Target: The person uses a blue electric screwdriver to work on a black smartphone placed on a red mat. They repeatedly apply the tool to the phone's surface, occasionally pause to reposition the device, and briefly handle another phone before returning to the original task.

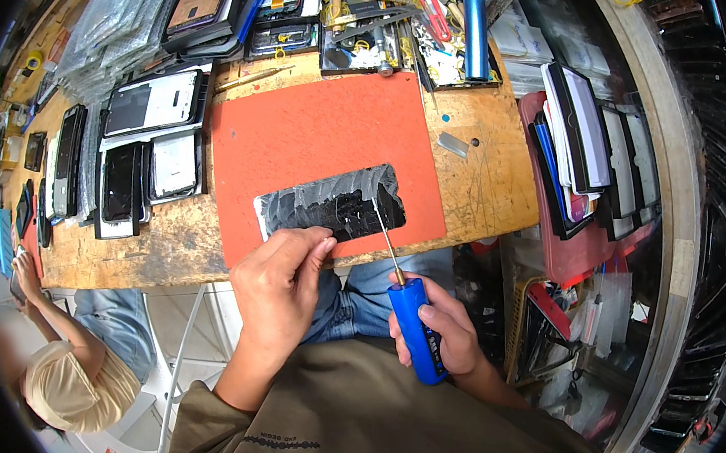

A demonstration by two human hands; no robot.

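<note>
Your left hand [281,281] pinches the near edge of the phone panel [334,204] on the orange mat [319,135]. Your right hand [444,335] grips the blue-handled tool [417,328], tip on the panel. Behind, a black tray [415,52] holds tweezers and small parts.

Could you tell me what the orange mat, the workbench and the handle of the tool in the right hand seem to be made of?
The orange mat looks like matte rubber or silicone: flat, even colour, no shine. The workbench appears to be bare wood, with visible grain, scratches and stains. The blue tool handle, gripped by the right hand, looks like smooth plastic with a slight sheen, though painted metal is possible.
</note>
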